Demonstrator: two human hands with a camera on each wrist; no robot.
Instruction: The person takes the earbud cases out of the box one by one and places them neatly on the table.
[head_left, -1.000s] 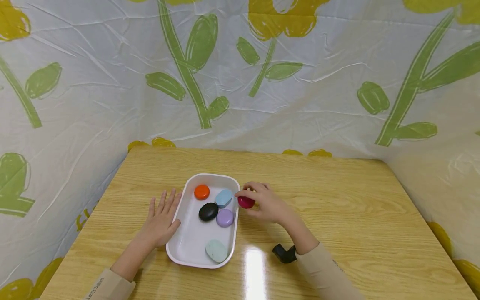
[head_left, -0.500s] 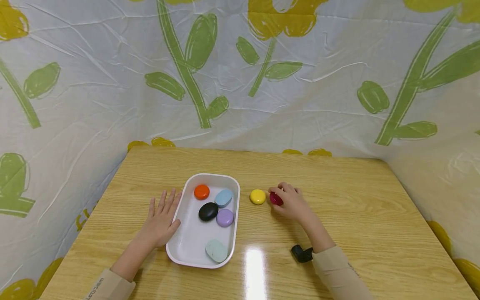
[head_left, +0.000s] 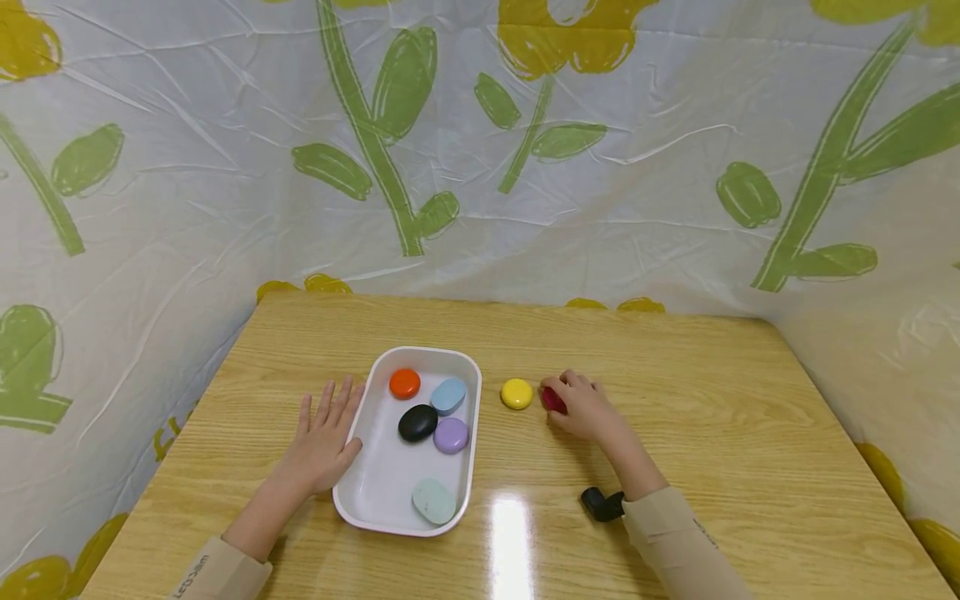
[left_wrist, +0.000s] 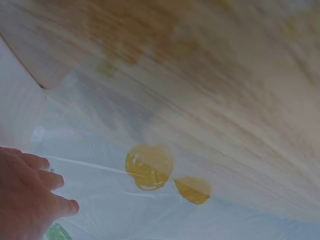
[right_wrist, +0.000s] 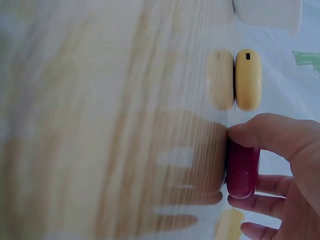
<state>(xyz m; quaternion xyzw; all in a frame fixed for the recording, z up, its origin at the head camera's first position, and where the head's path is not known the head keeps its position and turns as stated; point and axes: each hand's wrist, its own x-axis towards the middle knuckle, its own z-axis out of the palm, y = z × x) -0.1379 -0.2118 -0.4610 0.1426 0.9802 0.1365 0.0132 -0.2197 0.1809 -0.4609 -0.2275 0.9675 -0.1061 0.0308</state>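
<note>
My right hand (head_left: 588, 410) holds a glossy dark red, pebble-like piece (right_wrist: 242, 172) between thumb and fingers. The piece sits on the table, and the hand covers part of it in the head view. Just left of it lies a round yellow piece (head_left: 517, 393), which shows a small dark slot on its edge in the right wrist view. My left hand (head_left: 318, 450) lies with fingers straight against the left side of a white tray (head_left: 367, 492). Inside are orange (head_left: 405, 383), light blue (head_left: 448, 396), black (head_left: 417, 423), purple (head_left: 452, 435) and pale green (head_left: 433, 501) pieces.
The wooden table (head_left: 712, 467) has a bright reflection near its front. A black angled device (head_left: 602, 505) is at the right wrist, by the beige sleeve (head_left: 678, 533). A sheet (head_left: 600, 183) printed with flowers hangs behind and beside the table.
From beside the tray, my right hand has moved right with the dark red piece, revealing the yellow one. Over the last half second it has barely moved. My left hand has stayed put.
</note>
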